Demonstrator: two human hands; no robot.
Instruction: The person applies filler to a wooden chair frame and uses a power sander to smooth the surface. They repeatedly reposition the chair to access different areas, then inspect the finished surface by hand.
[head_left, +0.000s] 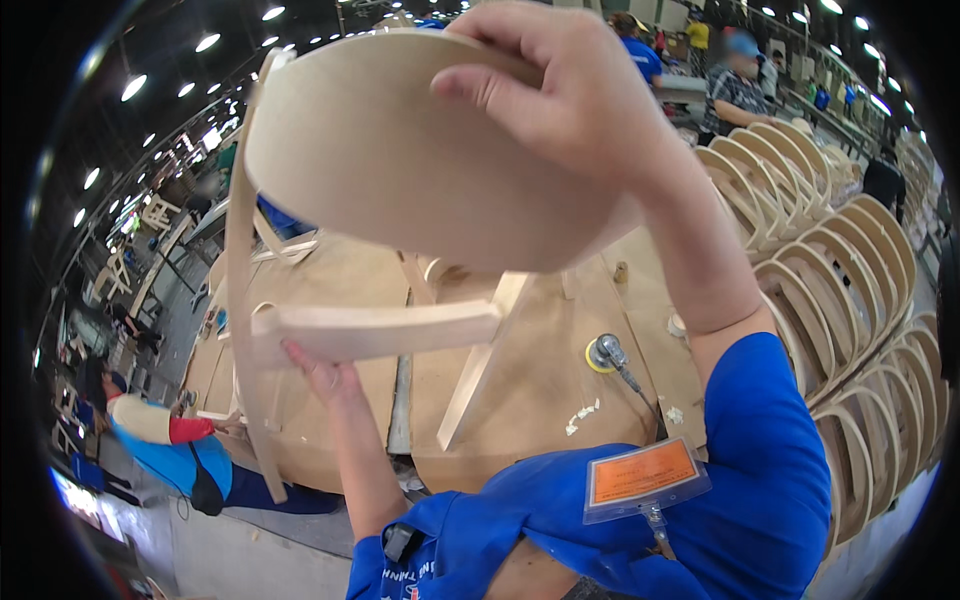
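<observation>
An unpainted wooden chair frame is lifted in front of me, tilted on its side. Its broad curved backrest [400, 150] fills the upper middle, with my right hand [570, 90] closed over the top edge, thumb on the inner face. Lower down, my left hand [328, 378] grips the pale seat rail [390, 330] from below, near where it meets a long curved leg [240, 230]. Another slanting leg [485, 360] runs down toward the table. The fingers behind the wood are partly hidden.
Brown sheeting covers the worktable [540, 410]. A corded disc sander [606, 353] lies to the right, near white scraps [582, 415]. Curved chair parts [840, 270] stand stacked along the right side. A co-worker in blue [160, 440] is at the left; another person [735, 90] stands far right.
</observation>
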